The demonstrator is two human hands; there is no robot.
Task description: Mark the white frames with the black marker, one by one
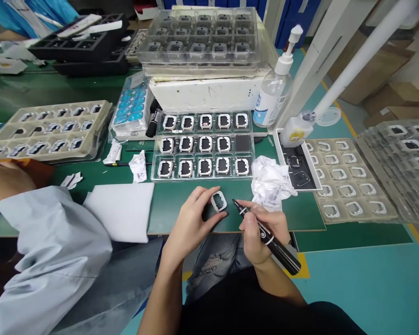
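Observation:
Between the thumb and fingers of my left hand (195, 216) is a small silver frame (225, 200), like a watch case, held just over the table's front edge. My right hand (261, 228) grips a black marker pen (277, 249) like a pencil. The marker's dark tip points at the frame from the right, a short gap away. Behind both hands lies a clear plastic tray (204, 181) with rows of similar frames; one pocket (243, 143) in its middle row, at the right, holds no frame.
Crumpled white cloth (270, 181) lies right of the tray, beside a white box (302, 170) with a bottle. A pump bottle (272, 95) stands behind. A co-worker's sleeve (59, 251) and white foam sheets (120, 209) are at left. More frame trays (349, 179) sit at right.

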